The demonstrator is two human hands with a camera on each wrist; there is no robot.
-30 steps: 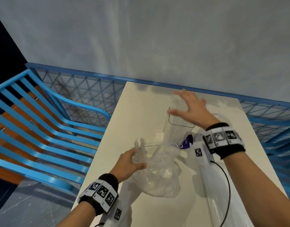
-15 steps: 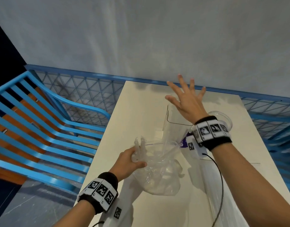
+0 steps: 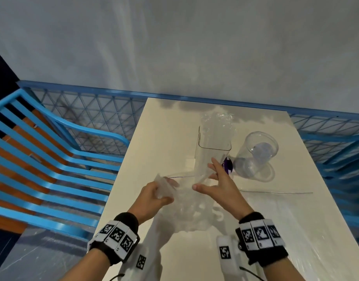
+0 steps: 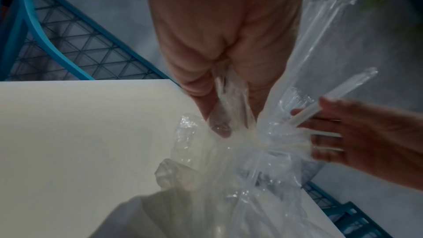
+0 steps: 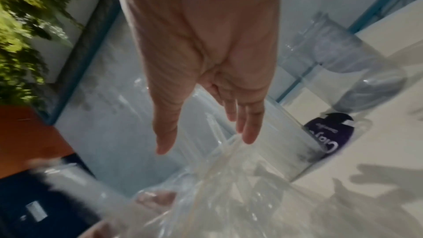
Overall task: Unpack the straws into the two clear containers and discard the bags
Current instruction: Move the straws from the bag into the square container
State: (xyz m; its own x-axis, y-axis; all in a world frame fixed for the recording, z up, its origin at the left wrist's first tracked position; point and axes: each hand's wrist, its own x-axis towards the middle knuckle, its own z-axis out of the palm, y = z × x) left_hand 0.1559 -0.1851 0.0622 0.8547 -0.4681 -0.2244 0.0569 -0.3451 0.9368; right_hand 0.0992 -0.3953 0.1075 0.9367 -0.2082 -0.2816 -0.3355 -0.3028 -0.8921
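Thin, slippery bag point(image 3: 186, 207), light and limp, is pinched at its mouth by the left hand point(image 3: 152, 196); the right hand point(image 3: 219, 187), at 3 o'clock, is spread, grasping nothing; the stiff straws point(image 4: 329, 95) are best gripped mid-length.

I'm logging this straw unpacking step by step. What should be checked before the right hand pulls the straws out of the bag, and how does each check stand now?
1. Left hand grips the bag: ok.
2. Right hand has a grip on the straws: not ok, fingers straight, only touching.
3. Rectangular clear container upright: ok.
4. Round clear cup upright: not ok, tilted.
5. Bag mouth open: cannot tell.
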